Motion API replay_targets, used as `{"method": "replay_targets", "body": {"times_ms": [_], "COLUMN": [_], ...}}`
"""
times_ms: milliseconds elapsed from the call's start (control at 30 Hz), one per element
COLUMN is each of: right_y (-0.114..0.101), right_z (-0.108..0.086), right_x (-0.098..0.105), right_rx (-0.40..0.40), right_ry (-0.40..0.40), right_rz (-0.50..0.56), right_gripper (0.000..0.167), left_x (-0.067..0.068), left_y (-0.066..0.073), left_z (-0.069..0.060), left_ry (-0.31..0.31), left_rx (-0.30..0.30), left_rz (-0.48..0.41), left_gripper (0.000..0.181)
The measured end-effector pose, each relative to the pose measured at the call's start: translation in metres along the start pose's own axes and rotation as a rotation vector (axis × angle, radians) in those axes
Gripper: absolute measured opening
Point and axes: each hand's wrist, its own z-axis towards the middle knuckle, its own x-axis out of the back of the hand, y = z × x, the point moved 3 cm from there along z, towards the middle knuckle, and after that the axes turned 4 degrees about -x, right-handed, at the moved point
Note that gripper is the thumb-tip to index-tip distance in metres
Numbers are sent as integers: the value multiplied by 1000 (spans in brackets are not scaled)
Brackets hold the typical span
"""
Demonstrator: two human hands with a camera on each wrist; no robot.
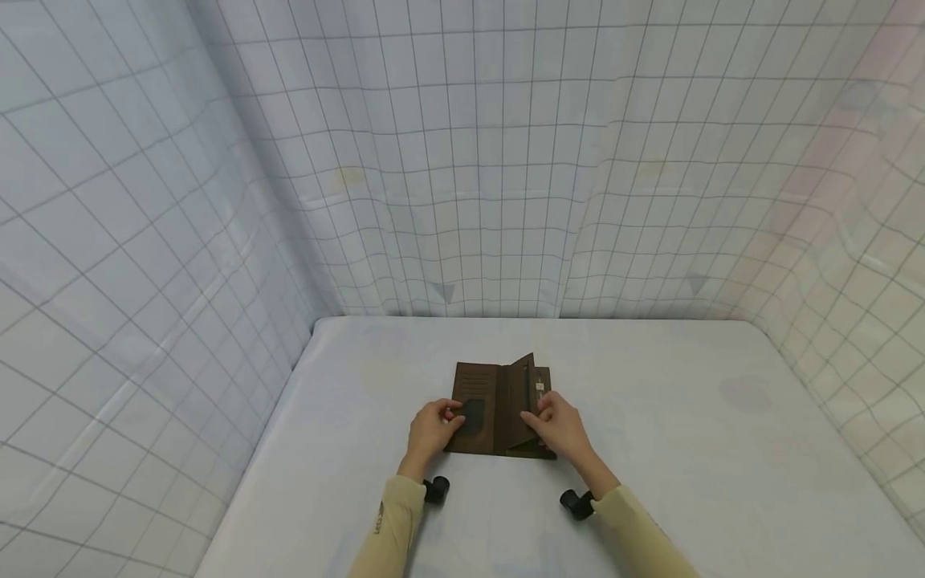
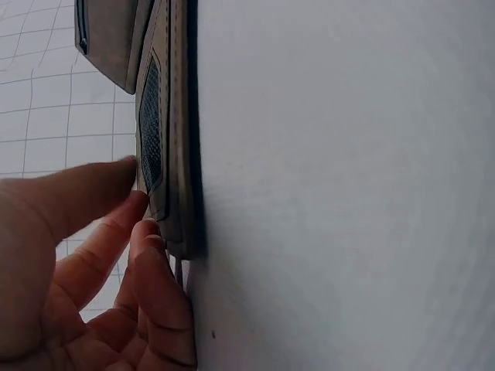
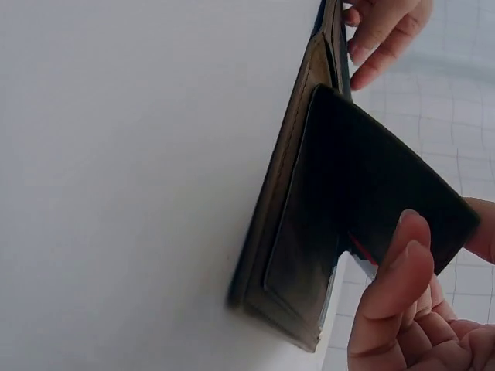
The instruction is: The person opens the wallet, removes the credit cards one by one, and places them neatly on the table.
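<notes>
A brown wallet [image 1: 497, 433] lies spread wide on the white table, with card slots [image 1: 475, 380] and a dark mesh window [image 1: 473, 417] on its left half. My left hand [image 1: 429, 435] holds the wallet's left edge, thumb near the window and fingers at the rim, as the left wrist view also shows. With thumb and fingers my right hand [image 1: 565, 431] pinches the inner flap [image 1: 518, 401], which stands raised and tilted off the right half. The flap's dark side [image 3: 387, 170] faces the right wrist camera. Behind it a small pale label [image 1: 539, 386] shows.
The white tabletop [image 1: 672, 425] stretches around the wallet. Grid-patterned white curtains [image 1: 506, 160] hang behind and on both sides. A black wrist camera [image 1: 437, 490] sits on the left wrist, another camera [image 1: 576, 504] on the right.
</notes>
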Motion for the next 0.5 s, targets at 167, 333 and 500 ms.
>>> {"method": "replay_targets", "body": {"times_ms": [167,333,500], "right_y": [-8,-17,-24], "right_z": [1,1,1], "right_x": [-6,-15,-28], "right_rx": [7,35,24], "right_ry": [-15,-71,-185], "right_rz": [50,69,77], "right_gripper": [26,28,40], "left_x": [-2,-3,-5], "left_y": [-1,-2,-1], "left_z": [0,2,2], "left_ry": [-7,-24,-84], "left_rx": [12,61,124], "left_rz": [4,2,-3], "left_gripper": [23,34,48]}}
